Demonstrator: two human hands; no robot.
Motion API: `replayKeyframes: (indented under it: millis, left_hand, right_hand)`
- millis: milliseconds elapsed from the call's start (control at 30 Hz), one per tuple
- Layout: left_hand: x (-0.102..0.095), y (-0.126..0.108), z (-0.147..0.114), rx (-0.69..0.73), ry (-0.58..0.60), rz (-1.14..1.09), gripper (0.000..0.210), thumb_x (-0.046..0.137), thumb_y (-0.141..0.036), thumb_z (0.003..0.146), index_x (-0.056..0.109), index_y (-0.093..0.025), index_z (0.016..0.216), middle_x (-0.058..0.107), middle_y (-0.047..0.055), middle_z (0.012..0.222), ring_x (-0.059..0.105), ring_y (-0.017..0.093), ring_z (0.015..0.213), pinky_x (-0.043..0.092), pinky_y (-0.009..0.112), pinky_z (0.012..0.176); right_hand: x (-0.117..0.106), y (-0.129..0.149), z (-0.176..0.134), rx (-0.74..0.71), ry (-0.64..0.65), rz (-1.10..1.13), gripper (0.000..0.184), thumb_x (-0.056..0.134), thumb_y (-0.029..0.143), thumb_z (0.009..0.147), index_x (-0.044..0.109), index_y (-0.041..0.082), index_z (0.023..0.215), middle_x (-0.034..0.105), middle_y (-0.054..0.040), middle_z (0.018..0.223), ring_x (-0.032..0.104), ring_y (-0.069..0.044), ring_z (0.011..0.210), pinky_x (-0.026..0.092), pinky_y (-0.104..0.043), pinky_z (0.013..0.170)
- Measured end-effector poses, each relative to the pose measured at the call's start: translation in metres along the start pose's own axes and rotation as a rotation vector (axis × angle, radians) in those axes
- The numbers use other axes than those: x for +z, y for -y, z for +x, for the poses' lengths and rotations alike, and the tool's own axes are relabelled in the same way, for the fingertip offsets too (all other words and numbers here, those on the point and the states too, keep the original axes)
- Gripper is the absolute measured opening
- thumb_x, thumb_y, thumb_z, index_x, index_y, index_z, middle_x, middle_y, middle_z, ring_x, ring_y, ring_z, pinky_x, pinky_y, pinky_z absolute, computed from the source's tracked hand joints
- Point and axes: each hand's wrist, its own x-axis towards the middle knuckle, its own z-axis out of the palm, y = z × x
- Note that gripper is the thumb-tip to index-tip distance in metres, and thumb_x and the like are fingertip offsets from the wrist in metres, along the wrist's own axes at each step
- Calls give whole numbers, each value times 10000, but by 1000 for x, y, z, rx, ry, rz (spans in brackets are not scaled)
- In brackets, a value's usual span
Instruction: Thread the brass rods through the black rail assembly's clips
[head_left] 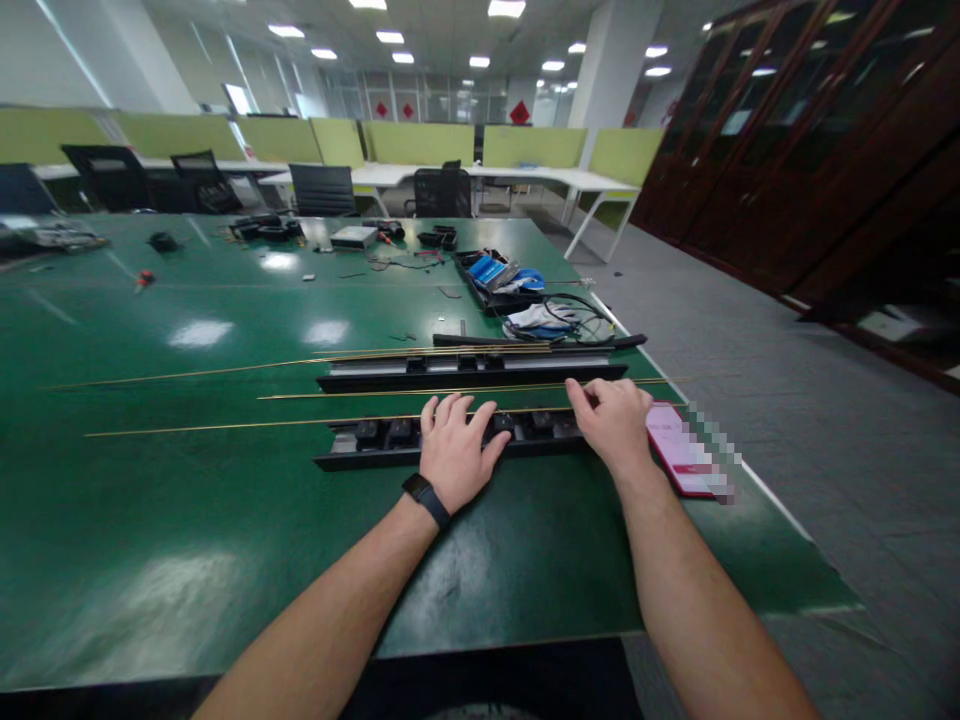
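My left hand (459, 450), with a black band at the wrist, lies over the nearer black channel (375, 460). Its fingers are spread, and the thumb is beside a small black block (502, 424) in the channel. At the channel's right end is my right hand (613, 422), thumb raised and other fingers curled. What those fingers hold, if anything, is hidden. A thin brass-coloured rod (225, 428) runs along the channel's far edge and passes by both hands. More such rods (360, 395) lie just beyond. Farther back sits a second black channel (480, 378) with small blocks inside.
Right of my right hand lies a phone-like device (679, 450) with a pink screen. A dark strip (630, 341), a black tray (472, 285) of parts and a cable coil (577, 315) stand beyond. The green table's (795, 545) right edge is close.
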Motion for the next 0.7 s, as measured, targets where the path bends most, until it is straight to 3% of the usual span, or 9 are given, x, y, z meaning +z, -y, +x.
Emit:
replayKeyframes:
  millis: [200,467,700]
  left_hand:
    - [1,0,0,-5,-5,5,418,583,-521,1006,678,-276,1331,664,115,1367,521,327,1376,267,578,1240]
    - [2,0,0,11,-14,-7,418,579,-512,1009,678,-269,1335,668,121,1363,529,327,1371,277,576,1238]
    - [1,0,0,16,-7,-10,421,581,-507,1008,673,-272,1345,664,127,1370,533,329,1373,284,583,1234]
  right_hand:
    - [5,2,-3,-107,12,56,443,559,475,1016,613,209,666,683,-31,714,552,-216,846,267,-383,830]
    - [6,2,-1,-66,3,-56,530,511,455,1038,559,202,574,638,-48,623,511,-210,792,247,-387,781]
    - [8,1,1,-33,-23,-115,522,508,452,1032,622,195,592,636,-65,623,498,-212,777,237,-383,755]
